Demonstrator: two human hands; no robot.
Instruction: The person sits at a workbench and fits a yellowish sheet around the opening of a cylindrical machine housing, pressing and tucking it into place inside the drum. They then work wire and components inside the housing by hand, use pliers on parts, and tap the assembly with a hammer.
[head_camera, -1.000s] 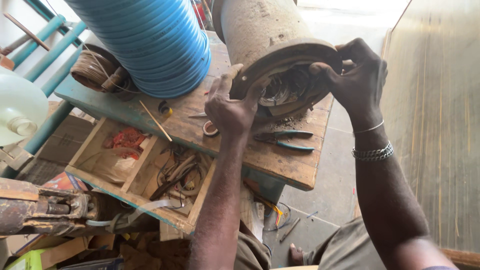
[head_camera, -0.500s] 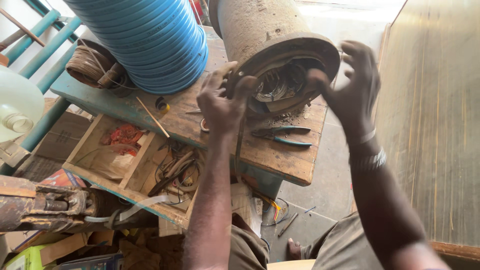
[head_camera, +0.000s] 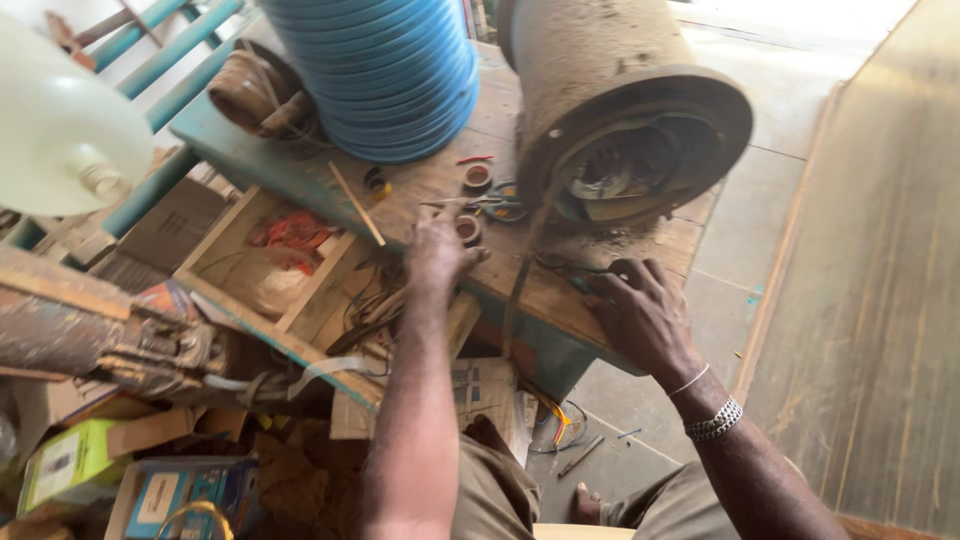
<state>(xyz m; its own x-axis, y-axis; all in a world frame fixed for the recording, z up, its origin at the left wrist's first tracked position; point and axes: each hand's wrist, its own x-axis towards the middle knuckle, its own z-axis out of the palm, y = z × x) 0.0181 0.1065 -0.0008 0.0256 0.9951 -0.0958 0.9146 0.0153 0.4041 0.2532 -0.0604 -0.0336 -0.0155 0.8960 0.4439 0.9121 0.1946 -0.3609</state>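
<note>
Both hands have come down off the rim of the motor housing (head_camera: 640, 120) since the earlier frame and now rest low on the wooden bench (head_camera: 440, 180).

Going left to right, we note a pale plastic jug (head_camera: 60, 130) at the far left, an open wooden tray (head_camera: 250, 260) holding red cloth and tangled wire, and a blue ribbed coil (head_camera: 385, 70) standing on the bench.

Our left hand (head_camera: 437, 252) lies at the bench's near edge, just beside small tape rolls (head_camera: 470, 180). Its fingers are curled downward, but we cannot tell whether they grasp anything. The forearm runs straight up from below.

Further right, the motor housing lies on its side, open end facing us, windings visible inside, untouched by either hand. We judge the work on it unfinished, since the end remains uncovered.

Our right hand (head_camera: 645, 315) is pressed on the bench edge below the housing, fingers bent over dark pliers handles (head_camera: 575, 275); a firm grasp cannot be confirmed. A bracelet sits on that wrist.
</note>
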